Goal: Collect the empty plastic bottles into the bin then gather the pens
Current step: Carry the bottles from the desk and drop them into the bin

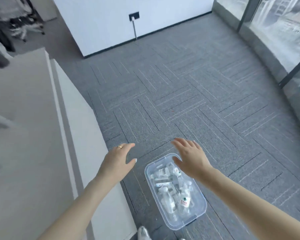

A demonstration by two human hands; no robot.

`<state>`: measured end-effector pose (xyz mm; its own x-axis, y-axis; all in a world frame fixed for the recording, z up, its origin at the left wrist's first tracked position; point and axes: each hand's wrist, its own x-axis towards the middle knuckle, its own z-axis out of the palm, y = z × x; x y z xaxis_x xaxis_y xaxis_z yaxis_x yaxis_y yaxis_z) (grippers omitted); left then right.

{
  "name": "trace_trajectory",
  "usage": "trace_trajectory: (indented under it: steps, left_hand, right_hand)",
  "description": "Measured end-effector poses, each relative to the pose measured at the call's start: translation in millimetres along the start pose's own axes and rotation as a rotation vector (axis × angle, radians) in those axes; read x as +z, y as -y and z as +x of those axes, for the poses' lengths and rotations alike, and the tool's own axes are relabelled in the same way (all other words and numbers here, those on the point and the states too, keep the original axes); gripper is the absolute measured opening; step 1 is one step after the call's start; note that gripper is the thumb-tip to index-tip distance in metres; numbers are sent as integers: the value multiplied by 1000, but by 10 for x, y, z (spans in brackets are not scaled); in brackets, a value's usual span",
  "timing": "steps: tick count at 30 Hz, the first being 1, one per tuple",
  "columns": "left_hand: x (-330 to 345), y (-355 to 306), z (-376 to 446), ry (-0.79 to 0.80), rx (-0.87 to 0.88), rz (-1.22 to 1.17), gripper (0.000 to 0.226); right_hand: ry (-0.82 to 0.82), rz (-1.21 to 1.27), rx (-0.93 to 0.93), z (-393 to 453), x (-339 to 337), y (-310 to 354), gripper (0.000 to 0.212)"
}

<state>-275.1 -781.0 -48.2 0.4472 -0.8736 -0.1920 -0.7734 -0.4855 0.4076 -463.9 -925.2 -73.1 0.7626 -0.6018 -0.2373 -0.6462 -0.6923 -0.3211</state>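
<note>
Grey carpet (189,94) with a striped tile pattern covers the floor of an office room, with a pale table (33,135) along its left side. At the bottom edge a silvery shoe (143,233) is cut off by the frame. Just beyond it a clear bin (150,179) stands on the carpet beside the table's edge, filled with a jumble of clear bottles (170,193) too tangled to count; one carries a white label with a green mark and red characters, too small to read. The right hand (189,157) hangs above the bin's far end, fingers spread flat and holding nothing, hiding part of the rim. The left hand (119,158), a ring (119,146) on one finger, hovers over the table's edge, fingers loosely apart, empty. Farther off stand a white wall (128,19) with a dark socket (134,16), blurred chair legs (27,30) at upper left and glass panels (280,26) at right.
</note>
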Motion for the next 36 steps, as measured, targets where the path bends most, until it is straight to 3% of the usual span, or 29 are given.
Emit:
trace_trajectory:
  steps: [5,14,27,36]
  left_hand:
    - [-713,259,-725,-167,-57,16,50]
    - [-1578,1207,-2499,-365,-340,54,53]
    - [-2205,2719,-4885,-491,-504,-5,56]
    - [-2447,3461,-5350,-557,-558,-86,57]
  right_hand:
    - [-61,-32,-211,-41,-482,830,59]
    - [-106,-82,-479,-441,-753,2654,54]
    - [-192,-55,-640,-1606,-162,5092,52]
    - [-185,-85,-688,-1596,111,6033,52]
